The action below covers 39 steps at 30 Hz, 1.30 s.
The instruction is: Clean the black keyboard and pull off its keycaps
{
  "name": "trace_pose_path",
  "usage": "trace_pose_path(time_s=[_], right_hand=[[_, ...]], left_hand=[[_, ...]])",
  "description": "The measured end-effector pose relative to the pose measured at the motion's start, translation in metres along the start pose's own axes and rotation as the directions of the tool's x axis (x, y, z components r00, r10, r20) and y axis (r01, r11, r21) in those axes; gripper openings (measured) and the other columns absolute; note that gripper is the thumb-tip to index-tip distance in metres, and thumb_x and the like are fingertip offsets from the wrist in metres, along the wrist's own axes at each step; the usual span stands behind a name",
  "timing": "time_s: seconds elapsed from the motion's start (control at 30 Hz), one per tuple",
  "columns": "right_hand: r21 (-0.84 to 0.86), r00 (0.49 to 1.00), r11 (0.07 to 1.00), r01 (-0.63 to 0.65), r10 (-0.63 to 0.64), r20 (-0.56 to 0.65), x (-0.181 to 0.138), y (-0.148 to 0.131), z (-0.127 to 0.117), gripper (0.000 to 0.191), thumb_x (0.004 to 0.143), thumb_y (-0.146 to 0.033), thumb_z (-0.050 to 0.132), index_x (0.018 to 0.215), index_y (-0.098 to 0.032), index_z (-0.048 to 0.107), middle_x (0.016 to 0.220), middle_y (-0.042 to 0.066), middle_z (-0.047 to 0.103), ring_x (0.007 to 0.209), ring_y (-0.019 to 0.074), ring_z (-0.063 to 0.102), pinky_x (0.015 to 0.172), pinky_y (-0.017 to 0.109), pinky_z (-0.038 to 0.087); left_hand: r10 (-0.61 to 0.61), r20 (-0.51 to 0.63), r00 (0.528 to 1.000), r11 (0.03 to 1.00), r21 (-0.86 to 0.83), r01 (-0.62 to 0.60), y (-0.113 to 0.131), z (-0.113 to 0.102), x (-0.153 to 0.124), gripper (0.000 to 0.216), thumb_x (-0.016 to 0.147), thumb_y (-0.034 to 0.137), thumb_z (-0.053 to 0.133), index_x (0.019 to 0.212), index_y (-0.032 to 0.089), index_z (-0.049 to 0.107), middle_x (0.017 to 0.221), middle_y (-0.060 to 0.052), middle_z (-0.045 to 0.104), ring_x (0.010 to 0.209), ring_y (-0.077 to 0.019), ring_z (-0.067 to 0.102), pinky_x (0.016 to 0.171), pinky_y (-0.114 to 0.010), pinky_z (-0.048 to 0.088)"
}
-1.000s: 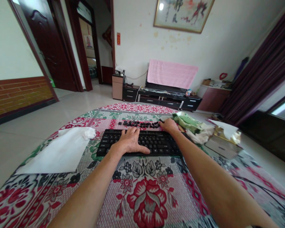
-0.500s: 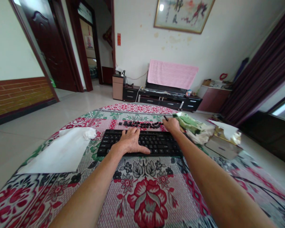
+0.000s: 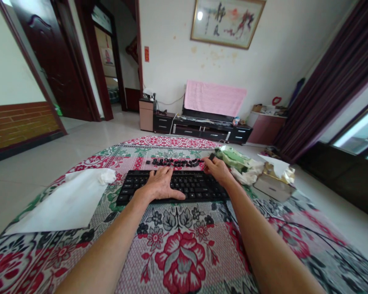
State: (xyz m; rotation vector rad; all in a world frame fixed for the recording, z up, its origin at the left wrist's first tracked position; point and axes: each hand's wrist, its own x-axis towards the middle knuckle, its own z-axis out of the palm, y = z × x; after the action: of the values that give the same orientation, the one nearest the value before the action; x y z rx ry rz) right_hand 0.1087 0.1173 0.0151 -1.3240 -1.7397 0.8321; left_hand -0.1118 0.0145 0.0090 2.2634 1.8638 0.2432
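A black keyboard (image 3: pixel 190 183) lies across the floral tablecloth in front of me. My left hand (image 3: pixel 162 184) rests on its left half, fingers spread toward the back edge and thumb stretched along the front. My right hand (image 3: pixel 216 168) is above the keyboard's right end, its fingers closed round a small dark-ended tool (image 3: pixel 212 156); most of the tool is hidden by the fingers, so I cannot tell its kind. Behind the keyboard, several loose black keycaps (image 3: pixel 178 163) lie in a row on the cloth.
White paper (image 3: pixel 64 200) with a crumpled tissue (image 3: pixel 106 177) lies at the left. A green and white tissue pack (image 3: pixel 237 161) sits to the right, beside a tissue box (image 3: pixel 274 185). A black cable (image 3: pixel 306 228) crosses the cloth at the right.
The view has shifted slightly to the right. My right hand has turned and come nearer the keyboard, with the tool still held. My left hand stays spread on the keyboard.
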Motion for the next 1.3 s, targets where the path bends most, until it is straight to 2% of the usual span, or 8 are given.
trace_pose_path(time_s=[0.1, 0.23, 0.43, 0.6, 0.73, 0.87, 1.07, 1.3], right_hand=[[0.067, 0.992, 0.997, 0.025, -0.033, 0.124, -0.006, -0.002, 0.000, 0.030, 0.075, -0.039, 0.056, 0.087, -0.014, 0.065, 0.067, 0.002, 0.064, 0.063, 0.0125, 0.060, 0.061, 0.022, 0.050], [-0.087, 0.985, 0.993, 0.080, -0.065, 0.162, -0.006, 0.001, -0.003, 0.031, 0.073, -0.042, 0.056, 0.079, -0.014, 0.068, 0.062, 0.002, 0.064, 0.058, 0.0127, 0.060, 0.056, 0.021, 0.047], [-0.311, 0.992, 0.943, 0.122, -0.105, 0.071, -0.010, 0.000, 0.003, 0.031, 0.075, -0.037, 0.053, 0.083, -0.013, 0.071, 0.058, 0.002, 0.065, 0.057, 0.0146, 0.060, 0.052, 0.020, 0.042], [-0.359, 0.986, 0.919, 0.164, -0.156, 0.049, -0.016, -0.010, 0.007, 0.029, 0.076, -0.033, 0.052, 0.084, -0.013, 0.072, 0.060, 0.001, 0.066, 0.062, 0.0153, 0.062, 0.054, 0.020, 0.042], [-0.454, 0.994, 0.885, 0.099, -0.108, 0.006, -0.020, -0.019, 0.008, 0.026, 0.076, -0.032, 0.053, 0.076, -0.013, 0.072, 0.057, 0.003, 0.066, 0.061, 0.0160, 0.062, 0.054, 0.020, 0.041], [-0.546, 0.990, 0.837, 0.050, -0.112, -0.080, -0.022, -0.023, 0.013, 0.033, 0.079, -0.036, 0.050, 0.069, -0.013, 0.072, 0.061, 0.007, 0.067, 0.065, 0.0182, 0.063, 0.059, 0.022, 0.042], [-0.568, 0.989, 0.823, -0.008, -0.076, -0.124, -0.022, -0.024, 0.021, 0.030, 0.080, -0.031, 0.049, 0.090, -0.015, 0.073, 0.080, 0.010, 0.072, 0.081, 0.0219, 0.066, 0.070, 0.025, 0.045], [-0.595, 0.989, 0.802, -0.056, -0.036, -0.141, -0.022, -0.027, 0.022, 0.033, 0.081, -0.033, 0.047, 0.090, -0.015, 0.073, 0.083, 0.011, 0.072, 0.083, 0.0232, 0.066, 0.072, 0.026, 0.046]], left_hand=[[-0.005, 0.000, 1.000, 1.000, 0.007, 0.005, 0.000, 0.001, 0.000, 0.121, 0.048, 0.086, 0.046, 0.144, 0.019, 0.016, 0.147, -0.015, 0.027, 0.133, -0.0390, 0.020, 0.104, -0.053, 0.021], [0.001, -0.003, 1.000, 1.000, 0.009, -0.001, -0.001, 0.002, 0.001, 0.120, 0.048, 0.086, 0.046, 0.144, 0.019, 0.018, 0.147, -0.016, 0.026, 0.132, -0.0391, 0.021, 0.104, -0.054, 0.021], [0.005, -0.015, 1.000, 1.000, 0.004, -0.004, -0.002, 0.002, 0.002, 0.115, 0.049, 0.082, 0.049, 0.142, 0.021, 0.022, 0.146, -0.014, 0.030, 0.132, -0.0392, 0.023, 0.103, -0.053, 0.022], [0.000, -0.012, 1.000, 1.000, 0.005, 0.000, -0.002, 0.003, 0.002, 0.113, 0.049, 0.082, 0.049, 0.142, 0.025, 0.022, 0.144, -0.012, 0.033, 0.132, -0.0379, 0.023, 0.103, -0.053, 0.022], [-0.001, -0.015, 1.000, 1.000, 0.011, 0.001, -0.001, 0.001, 0.001, 0.112, 0.049, 0.083, 0.049, 0.141, 0.024, 0.024, 0.144, -0.012, 0.033, 0.131, -0.0376, 0.024, 0.103, -0.052, 0.023], [-0.004, -0.010, 1.000, 1.000, 0.014, 0.004, 0.000, 0.000, 0.000, 0.113, 0.049, 0.083, 0.048, 0.140, 0.021, 0.025, 0.144, -0.014, 0.032, 0.131, -0.0374, 0.025, 0.103, -0.052, 0.023], [0.001, -0.007, 1.000, 1.000, 0.019, -0.001, -0.001, 0.002, 0.001, 0.116, 0.049, 0.085, 0.046, 0.141, 0.017, 0.023, 0.147, -0.016, 0.027, 0.132, -0.0373, 0.023, 0.104, -0.052, 0.022], [-0.014, -0.007, 1.000, 0.999, 0.029, 0.014, -0.001, 0.003, 0.002, 0.114, 0.049, 0.083, 0.047, 0.141, 0.020, 0.024, 0.146, -0.014, 0.029, 0.132, -0.0373, 0.023, 0.104, -0.052, 0.023]])
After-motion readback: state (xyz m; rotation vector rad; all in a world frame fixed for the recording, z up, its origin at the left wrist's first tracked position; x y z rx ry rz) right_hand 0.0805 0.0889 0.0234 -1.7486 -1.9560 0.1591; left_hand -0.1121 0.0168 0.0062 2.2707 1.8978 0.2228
